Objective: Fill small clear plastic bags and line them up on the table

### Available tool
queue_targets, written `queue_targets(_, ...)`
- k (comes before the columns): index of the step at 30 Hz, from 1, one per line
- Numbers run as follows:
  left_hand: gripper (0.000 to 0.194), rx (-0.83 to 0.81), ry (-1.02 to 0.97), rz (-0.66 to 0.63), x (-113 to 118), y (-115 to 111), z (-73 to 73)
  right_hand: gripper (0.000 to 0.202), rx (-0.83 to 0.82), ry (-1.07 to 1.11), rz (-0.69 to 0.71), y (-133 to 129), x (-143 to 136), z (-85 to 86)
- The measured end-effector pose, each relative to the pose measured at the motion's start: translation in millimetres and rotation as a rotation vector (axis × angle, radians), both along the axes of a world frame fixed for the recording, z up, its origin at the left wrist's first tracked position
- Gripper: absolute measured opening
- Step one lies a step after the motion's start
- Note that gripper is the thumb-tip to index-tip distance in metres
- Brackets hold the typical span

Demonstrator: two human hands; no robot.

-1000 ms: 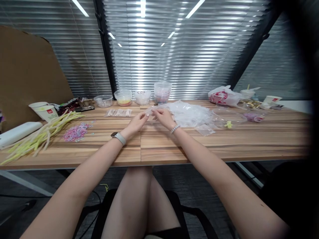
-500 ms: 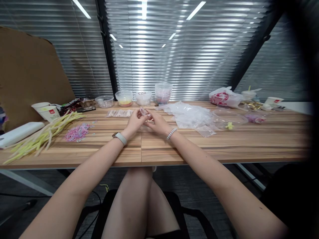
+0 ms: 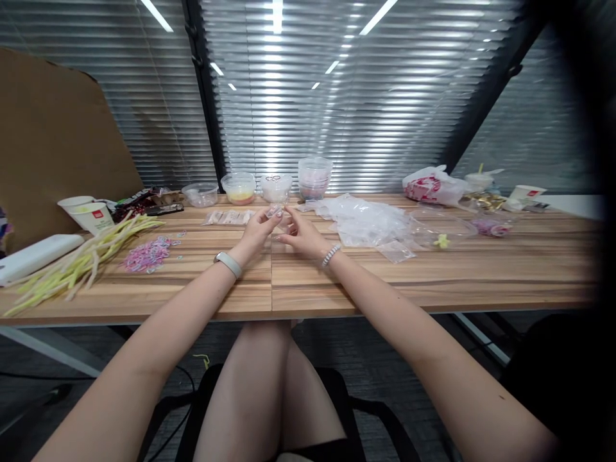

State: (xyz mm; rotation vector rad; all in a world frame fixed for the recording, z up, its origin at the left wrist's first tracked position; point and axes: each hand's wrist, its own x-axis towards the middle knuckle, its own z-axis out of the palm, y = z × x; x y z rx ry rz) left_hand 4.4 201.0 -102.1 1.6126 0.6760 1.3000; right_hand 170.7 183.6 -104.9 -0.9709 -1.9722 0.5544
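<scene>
"What's the biggest thing?"
"The wood table (image 3: 308, 289), across the middle of the frame. A pile of clear bags (image 3: 370, 221) lies right of centre."
"And the hands?"
"The left hand (image 3: 255, 235) pinches a small clear packet (image 3: 274, 210) near the centre, at its fingertips. The right hand (image 3: 307, 238) is just beside, thumb and fingers curved apart. I can't tell if they touch it."
"Which is nearer?"
"Left. The packet's long way is too small to see."

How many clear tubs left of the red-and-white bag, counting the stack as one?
4, from left: low tub, yellowish tub, whitish tub, tall stack. More may be hidden.
</scene>
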Motion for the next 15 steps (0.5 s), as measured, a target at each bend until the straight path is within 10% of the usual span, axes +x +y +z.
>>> queue_targets(15,0.045,-0.066,-0.020,0.078,-2.2,4.6,-0.5,0.091,-0.014,-0.038,-0.001,-0.1,1.1,-2.0)
